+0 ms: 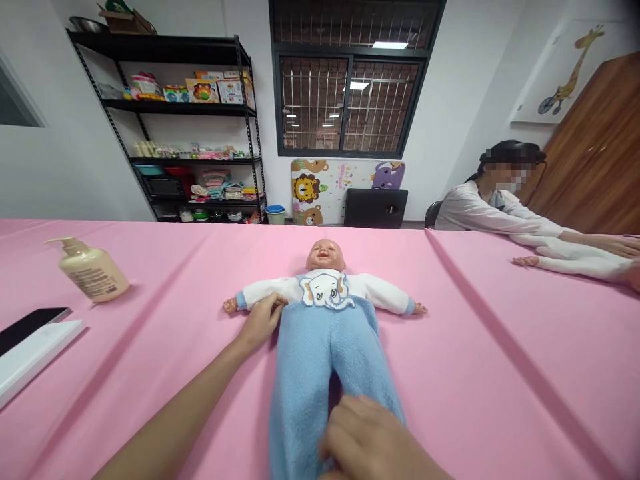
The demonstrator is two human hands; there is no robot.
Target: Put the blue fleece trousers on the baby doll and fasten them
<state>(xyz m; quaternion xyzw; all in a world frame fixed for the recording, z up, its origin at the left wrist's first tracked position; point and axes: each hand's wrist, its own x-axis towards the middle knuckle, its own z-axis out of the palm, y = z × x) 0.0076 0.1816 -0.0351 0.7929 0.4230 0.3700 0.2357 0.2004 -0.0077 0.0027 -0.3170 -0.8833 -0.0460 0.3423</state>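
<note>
Doll lies face-up on the pink table, left hand fingers curled against its side under the arm, grip unclear, right hand bunched tight on its blue trouser leg.

doll flat on its back on the bench, head pointing away from the person. left hand at its side just under the arm, right hand on its legs, nearer the person. pump bottle well left of the left hand. phone further left and nearer, against a flat box. shelf rack behind the bench, beyond the left hand. second person far right of the right hand, arms on a second doll.
</note>
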